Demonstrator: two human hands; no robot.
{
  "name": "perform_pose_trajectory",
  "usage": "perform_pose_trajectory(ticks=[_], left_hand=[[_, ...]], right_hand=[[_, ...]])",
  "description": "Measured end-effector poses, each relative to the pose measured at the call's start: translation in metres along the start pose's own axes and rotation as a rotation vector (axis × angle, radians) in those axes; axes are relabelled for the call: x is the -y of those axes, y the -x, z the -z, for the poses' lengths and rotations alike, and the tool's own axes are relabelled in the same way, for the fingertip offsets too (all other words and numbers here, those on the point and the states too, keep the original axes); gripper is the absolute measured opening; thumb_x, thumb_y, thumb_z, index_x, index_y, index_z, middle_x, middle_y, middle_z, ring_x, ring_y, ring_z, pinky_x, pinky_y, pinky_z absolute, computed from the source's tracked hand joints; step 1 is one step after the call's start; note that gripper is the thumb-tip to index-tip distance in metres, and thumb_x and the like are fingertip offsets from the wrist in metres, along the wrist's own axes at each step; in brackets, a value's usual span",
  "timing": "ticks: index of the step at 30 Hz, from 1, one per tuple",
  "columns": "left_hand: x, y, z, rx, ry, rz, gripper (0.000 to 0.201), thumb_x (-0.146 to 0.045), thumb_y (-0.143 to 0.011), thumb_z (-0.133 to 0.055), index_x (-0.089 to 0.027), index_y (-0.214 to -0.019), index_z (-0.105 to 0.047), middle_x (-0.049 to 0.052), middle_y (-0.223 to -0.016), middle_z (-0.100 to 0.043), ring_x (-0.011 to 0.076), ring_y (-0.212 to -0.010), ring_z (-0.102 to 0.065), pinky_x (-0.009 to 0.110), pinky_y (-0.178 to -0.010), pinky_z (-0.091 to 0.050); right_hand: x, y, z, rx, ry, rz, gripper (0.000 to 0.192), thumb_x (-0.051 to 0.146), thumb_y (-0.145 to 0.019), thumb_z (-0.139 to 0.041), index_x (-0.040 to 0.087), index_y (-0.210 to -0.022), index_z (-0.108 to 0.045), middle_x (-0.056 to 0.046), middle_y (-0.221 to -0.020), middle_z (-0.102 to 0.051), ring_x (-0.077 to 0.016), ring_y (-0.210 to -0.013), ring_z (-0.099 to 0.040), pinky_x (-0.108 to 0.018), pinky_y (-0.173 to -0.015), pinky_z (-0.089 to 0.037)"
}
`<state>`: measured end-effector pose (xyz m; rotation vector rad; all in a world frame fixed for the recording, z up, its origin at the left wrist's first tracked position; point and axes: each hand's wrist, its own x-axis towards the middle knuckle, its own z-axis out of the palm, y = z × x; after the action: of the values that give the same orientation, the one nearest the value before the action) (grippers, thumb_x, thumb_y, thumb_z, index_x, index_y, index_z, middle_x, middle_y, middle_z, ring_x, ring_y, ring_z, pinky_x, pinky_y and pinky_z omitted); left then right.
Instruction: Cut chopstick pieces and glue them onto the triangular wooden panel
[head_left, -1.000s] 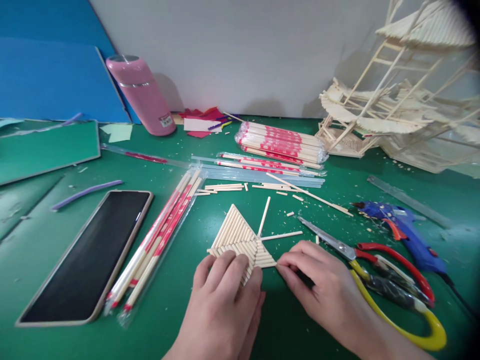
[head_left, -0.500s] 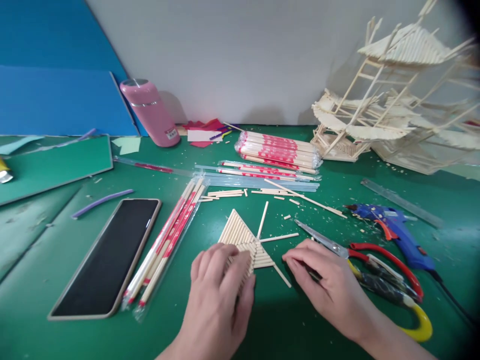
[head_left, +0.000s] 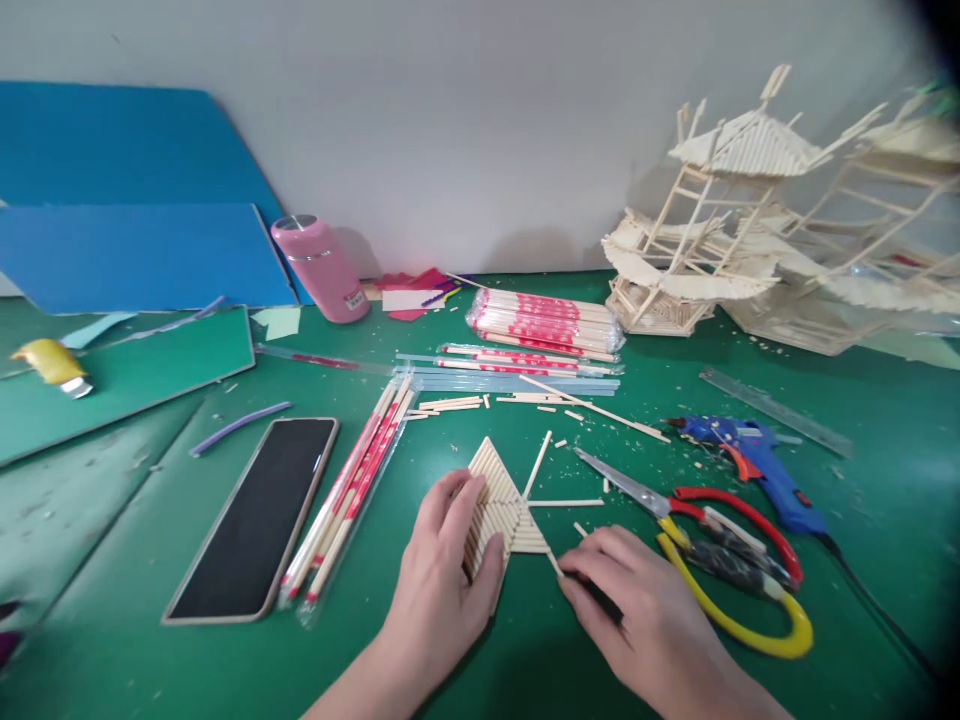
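Since the earlier frames the right hand [head_left: 645,610] has drawn back toward the body, and the short wooden stick [head_left: 553,562] it pinches now points at the lower right corner of the triangular stick panel [head_left: 501,505]. The left hand [head_left: 450,575] has slid from the middle of the panel to its left edge. The view has also tipped up, bringing a yellow object [head_left: 51,362] into sight at the far left.

The left hand lies flat and unclenched, fingers spread over the panel's left side, pressing it to the green counter [head_left: 150,560]. The right hand is closed in a pinch on the stick, whose free end touches or nearly touches the panel.

The panel is one flat triangle of round, pale wooden sticks laid side by side in two slanting fields. Two loose sticks [head_left: 538,464] lie just beyond its right side, one slanting up, one level.

To the right lies one pair of scissors [head_left: 697,525] with steel blades and red and yellow loop handles, and past it one blue glue gun [head_left: 754,460] with a red trigger. One clear ruler [head_left: 776,410] lies behind that. One dark, glossy phone [head_left: 259,515] in a pale case lies to the left, with a clear packet of red-printed chopsticks [head_left: 352,500] beside it. A larger wrapped bundle of chopsticks [head_left: 544,322] sits farther back, near one pink cylindrical bottle [head_left: 319,268]. Two open-framed stick-built pavilion models [head_left: 705,230] stand at the back right.
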<state>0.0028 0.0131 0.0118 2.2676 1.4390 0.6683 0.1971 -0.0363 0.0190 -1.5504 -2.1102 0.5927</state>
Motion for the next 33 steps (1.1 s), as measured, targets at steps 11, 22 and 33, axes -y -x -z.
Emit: perform_pose_trajectory(ticks=[11,22,33], left_hand=[[-0.010,0.002,-0.009,0.033,-0.148,-0.171,0.048,-0.020,-0.078,-0.053,-0.016,-0.123,-0.037,0.017,-0.132,-0.032,0.0312,-0.122,-0.033,0.050,-0.093,-0.040],[-0.007,0.003,-0.013,0.030,-0.102,-0.180,0.043,-0.016,-0.082,-0.049,-0.016,-0.123,-0.034,0.017,-0.128,-0.034,0.0303,-0.122,-0.032,0.051,-0.093,-0.041],[-0.005,0.003,-0.015,0.011,-0.075,-0.184,0.047,-0.011,-0.081,-0.048,-0.017,-0.125,-0.033,0.017,-0.128,-0.036,0.0319,-0.122,-0.033,0.054,-0.093,-0.039]], right_hand=[[0.002,-0.005,-0.004,-0.061,0.003,-0.066,0.015,0.016,-0.085,-0.045,0.021,-0.084,-0.059,-0.003,-0.078,-0.057,-0.0165,-0.073,-0.053,-0.029,-0.063,-0.042],[0.003,-0.004,-0.011,-0.104,-0.031,-0.090,0.015,0.016,-0.085,-0.045,0.020,-0.079,-0.059,-0.003,-0.073,-0.056,-0.0152,-0.068,-0.052,-0.027,-0.060,-0.041],[0.004,-0.004,-0.012,-0.133,-0.032,-0.071,0.013,0.012,-0.083,-0.046,0.019,-0.081,-0.058,-0.003,-0.072,-0.056,-0.0151,-0.066,-0.052,-0.027,-0.058,-0.042]])
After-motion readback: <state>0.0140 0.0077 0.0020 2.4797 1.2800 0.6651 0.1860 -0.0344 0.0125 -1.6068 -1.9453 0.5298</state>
